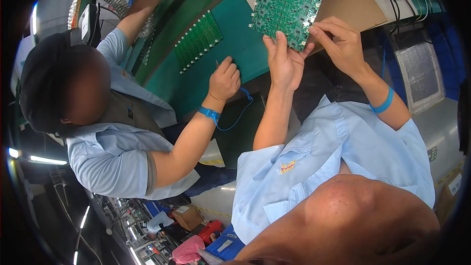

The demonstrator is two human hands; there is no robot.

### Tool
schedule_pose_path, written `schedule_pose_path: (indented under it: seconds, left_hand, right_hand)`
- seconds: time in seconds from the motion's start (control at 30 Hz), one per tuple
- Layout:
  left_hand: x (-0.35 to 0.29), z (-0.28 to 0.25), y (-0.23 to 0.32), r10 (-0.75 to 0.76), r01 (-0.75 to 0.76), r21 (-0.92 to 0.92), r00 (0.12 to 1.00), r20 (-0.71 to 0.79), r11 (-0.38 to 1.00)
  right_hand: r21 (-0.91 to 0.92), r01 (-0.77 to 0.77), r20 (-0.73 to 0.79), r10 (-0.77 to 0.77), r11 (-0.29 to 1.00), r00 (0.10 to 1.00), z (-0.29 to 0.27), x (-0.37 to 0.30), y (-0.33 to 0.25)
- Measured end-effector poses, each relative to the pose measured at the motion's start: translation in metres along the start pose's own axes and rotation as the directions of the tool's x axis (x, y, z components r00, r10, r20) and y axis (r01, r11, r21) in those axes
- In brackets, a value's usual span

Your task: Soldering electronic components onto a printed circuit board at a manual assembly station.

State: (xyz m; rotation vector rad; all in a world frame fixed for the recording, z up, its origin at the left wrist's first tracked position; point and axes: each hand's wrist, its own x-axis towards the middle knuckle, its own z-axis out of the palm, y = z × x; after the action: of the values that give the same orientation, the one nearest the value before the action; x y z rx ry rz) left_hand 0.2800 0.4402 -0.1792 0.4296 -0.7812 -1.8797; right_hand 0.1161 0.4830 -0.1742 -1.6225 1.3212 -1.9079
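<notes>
A green circuit board (289, 7), densely covered with small parts, is held tilted up over the bench. My left hand (286, 64) grips its lower edge, with the thumb in front and the fingers partly hidden behind. At the lower right edge of the board, the thumb and index finger of my right hand (343, 44) are pinched together. Whatever lies between those fingertips is too small to make out. A blue band circles my right wrist.
On the green bench mat (240, 44) lies another green board panel (198, 41) with white parts along its edges. Brown cardboard (351, 5) covers the bench at the right. A co-worker (132, 118) stands close on my left, with a hand (224, 79) near that panel and a blue coiled cord at the wrist.
</notes>
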Motion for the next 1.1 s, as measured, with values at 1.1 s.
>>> schedule_pose_path:
  seconds: [1.1]
  left_hand:
    - [0.054,-0.010,0.020,-0.349,0.323,-0.375,0.937,-0.002,0.869]
  right_hand:
    - [0.009,0.082,-0.027,-0.082,0.997,0.996,-0.047,0.053,0.025]
